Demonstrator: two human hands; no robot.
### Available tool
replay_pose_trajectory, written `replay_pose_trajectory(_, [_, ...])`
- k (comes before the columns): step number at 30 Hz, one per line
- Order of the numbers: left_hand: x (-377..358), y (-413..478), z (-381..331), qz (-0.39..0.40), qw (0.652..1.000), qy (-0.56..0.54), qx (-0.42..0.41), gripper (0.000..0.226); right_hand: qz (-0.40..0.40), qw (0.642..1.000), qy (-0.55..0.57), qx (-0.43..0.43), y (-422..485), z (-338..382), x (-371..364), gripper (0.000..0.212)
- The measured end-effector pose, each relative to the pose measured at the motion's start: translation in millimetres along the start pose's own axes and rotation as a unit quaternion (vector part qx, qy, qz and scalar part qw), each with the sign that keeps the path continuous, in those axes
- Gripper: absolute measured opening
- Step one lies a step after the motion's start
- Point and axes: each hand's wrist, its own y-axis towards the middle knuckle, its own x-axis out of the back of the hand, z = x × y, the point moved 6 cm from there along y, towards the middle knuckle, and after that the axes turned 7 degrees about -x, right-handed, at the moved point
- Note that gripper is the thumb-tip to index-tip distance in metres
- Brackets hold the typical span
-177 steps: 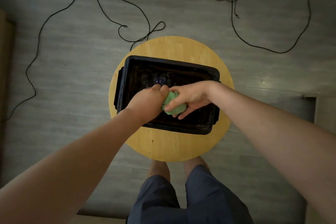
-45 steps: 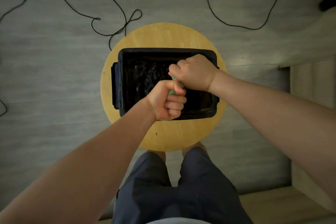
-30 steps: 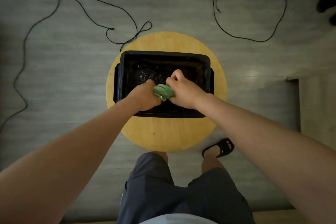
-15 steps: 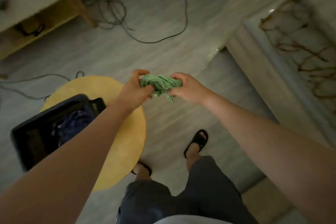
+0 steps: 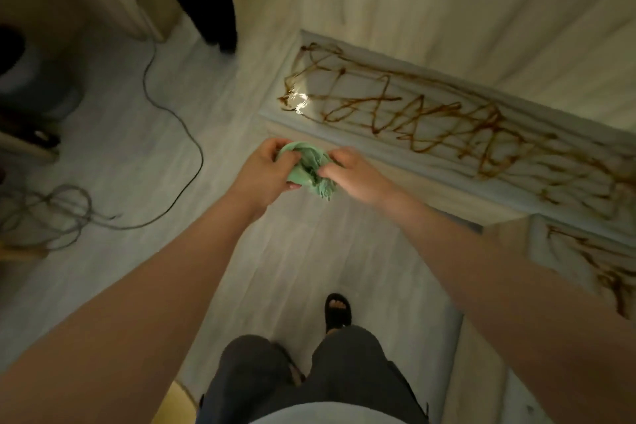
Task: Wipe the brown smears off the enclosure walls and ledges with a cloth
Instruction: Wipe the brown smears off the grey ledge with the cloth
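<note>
A bunched green cloth [image 5: 308, 167] hangs in the air between both hands, above the floor. My left hand [image 5: 266, 169] grips its left side and my right hand [image 5: 354, 172] pinches its right side. Just beyond the hands runs a pale ledge [image 5: 344, 86] that slants from the centre to the right edge. Brown smears [image 5: 430, 120] criss-cross its top in zigzag lines. A second smeared ledge [image 5: 592, 262] lies lower at the right edge. The pale wall [image 5: 447, 10] rises behind the ledges.
Cables [image 5: 172, 120] trail over the grey floor on the left, with a coil [image 5: 44, 213] near the left edge. Dark furniture legs [image 5: 216, 3] stand at the top centre. My sandalled foot [image 5: 338, 311] is below the hands.
I have turned away from the stool and black tub, which have left the view. The cloth stays in both hands, now close to the smeared ledge.
</note>
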Motion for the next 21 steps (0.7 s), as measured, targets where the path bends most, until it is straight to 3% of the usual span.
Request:
replay_pose_trajectory(2, [-20,21,-15,0.011,1.0,-0.014,-0.023,0.026,-0.053,0.999,0.0,-0.003,7,-5,27,0.029])
replay_pose_trajectory(5, [-34,48,-29,0.014,0.999,0.005,-0.036,0.03,-0.119,0.992,0.035,-0.001,11,-6,56,0.053])
replay_pose_trajectory(7, [-35,71,-34,0.022,0.998,0.038,-0.053,0.024,-0.136,0.99,0.034,0.008,19,2,66,0.04])
replay_pose_trajectory(11, [-19,113,-48,0.069,0.989,0.093,-0.09,0.035,-0.202,0.979,-0.018,0.004,52,22,83,0.003])
replay_pose_trajectory(13, [-4,139,-54,0.089,0.987,0.095,-0.092,0.035,-0.217,0.976,-0.019,-0.014,75,36,87,0.019])
replay_pose_trajectory(16, [31,187,-76,0.105,0.981,0.126,-0.106,0.006,-0.243,0.966,0.028,-0.079,115,76,85,0.031])
replay_pose_trajectory(19, [70,225,-98,0.134,0.975,0.156,-0.085,0.022,-0.198,0.939,0.217,-0.178,154,103,62,0.029])
replay_pose_trajectory(21, [99,253,-113,0.152,0.98,0.12,-0.042,0.021,-0.15,0.88,0.399,-0.208,181,126,42,0.03])
